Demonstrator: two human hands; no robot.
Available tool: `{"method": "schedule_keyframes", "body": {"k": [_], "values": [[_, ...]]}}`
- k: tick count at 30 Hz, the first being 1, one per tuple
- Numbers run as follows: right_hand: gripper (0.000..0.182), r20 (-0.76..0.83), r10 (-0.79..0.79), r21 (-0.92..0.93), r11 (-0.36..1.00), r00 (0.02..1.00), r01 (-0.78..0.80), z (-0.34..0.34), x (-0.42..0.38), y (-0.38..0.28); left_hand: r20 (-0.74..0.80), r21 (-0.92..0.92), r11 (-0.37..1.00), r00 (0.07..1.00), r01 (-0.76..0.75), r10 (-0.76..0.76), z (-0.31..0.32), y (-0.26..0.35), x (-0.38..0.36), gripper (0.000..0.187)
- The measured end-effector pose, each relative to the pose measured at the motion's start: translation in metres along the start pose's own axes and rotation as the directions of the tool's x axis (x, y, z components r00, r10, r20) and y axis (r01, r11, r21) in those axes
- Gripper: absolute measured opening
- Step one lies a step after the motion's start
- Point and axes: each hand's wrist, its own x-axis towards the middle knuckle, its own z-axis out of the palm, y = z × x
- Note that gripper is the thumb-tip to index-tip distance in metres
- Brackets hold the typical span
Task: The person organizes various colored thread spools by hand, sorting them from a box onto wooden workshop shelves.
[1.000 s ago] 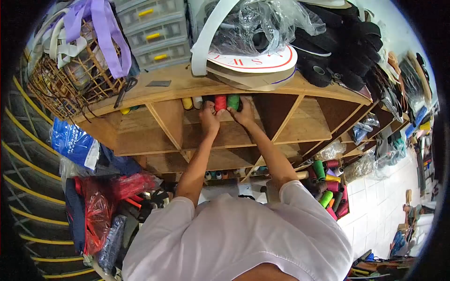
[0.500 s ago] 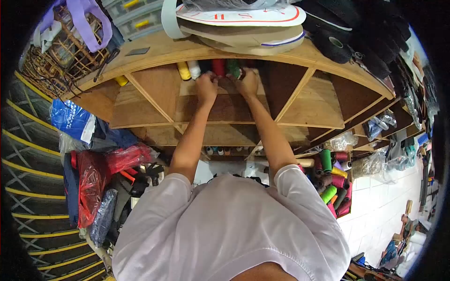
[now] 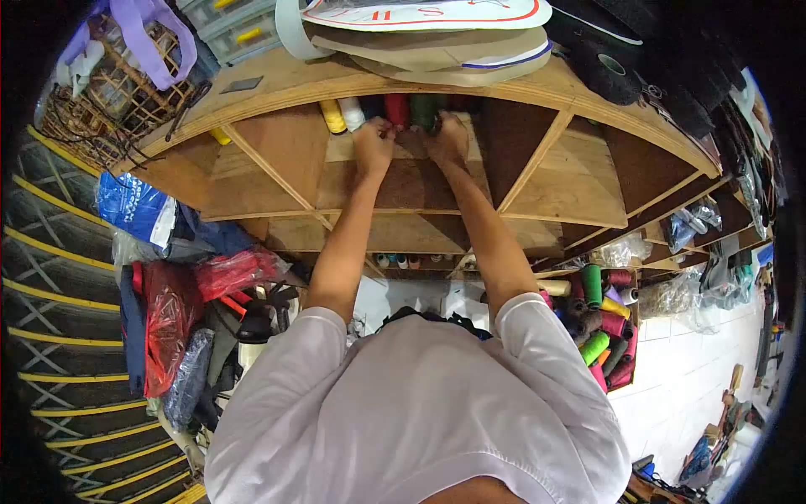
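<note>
Both my hands reach into the middle compartment of a wooden shelf, where thread spools stand in a row at the back. My left hand [image 3: 373,144] has its fingers curled, close to the white thread spool [image 3: 352,112] and a dark one beside it. What lies between those fingers is hidden. The red thread spool [image 3: 396,110] stands between my hands. My right hand [image 3: 450,141] is closed at the lower end of the green thread spool [image 3: 423,109], thumb toward the left. A yellow thread spool [image 3: 333,117] stands at the left end of the row.
The wooden shelf [image 3: 252,101] has dividers on both sides of my arms. Flat cap-like pieces [image 3: 428,59] lie on its top. A box of coloured spools [image 3: 594,323] is low on the right. Plastic-wrapped bundles [image 3: 172,311] hang at the left beside yellow-edged steps [image 3: 67,340].
The view has shifted slightly. My right hand has come a little lower against the green spool, and my left hand has barely moved. The spools stay in their row.
</note>
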Motion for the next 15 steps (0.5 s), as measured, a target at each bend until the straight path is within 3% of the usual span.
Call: {"method": "schedule_keyframes", "body": {"k": [2, 5, 7, 9, 12, 15], "values": [[0.059, -0.016, -0.03, -0.004, 1.0, 0.999, 0.03, 0.0, -0.001, 0.0, 0.014, -0.001, 1.0, 1.0, 0.026, -0.026, -0.002, 0.0, -0.006, 0.008], [0.062, -0.041, -0.063, 0.062, 0.996, 0.997, 0.065, -0.002, -0.004, 0.002, -0.114, -0.15, 0.987, 0.993, -0.06, 0.043, -0.002, -0.003, -0.011, 0.015], [0.063, -0.063, -0.053, 0.036, 0.998, 0.997, 0.055, 0.003, -0.003, 0.003, -0.378, 0.024, 0.992, 0.918, -0.123, 0.123, -0.005, 0.0, -0.011, 0.022], [0.065, -0.085, -0.045, 0.01, 0.999, 0.995, 0.046, -0.001, -0.002, -0.001, -0.367, 0.021, 0.993, 0.922, -0.12, 0.119, -0.002, -0.007, -0.008, 0.024], [0.065, 0.002, -0.011, 0.048, 0.999, 1.0, 0.011, -0.007, -0.004, -0.006, -0.378, 0.022, 0.988, 0.914, -0.152, 0.149, 0.001, -0.015, -0.005, 0.024], [0.067, -0.02, -0.007, -0.002, 1.0, 1.0, 0.007, -0.01, -0.004, -0.008, -0.39, -0.046, 0.994, 0.918, -0.102, 0.076, 0.004, -0.021, -0.001, 0.019]]}}
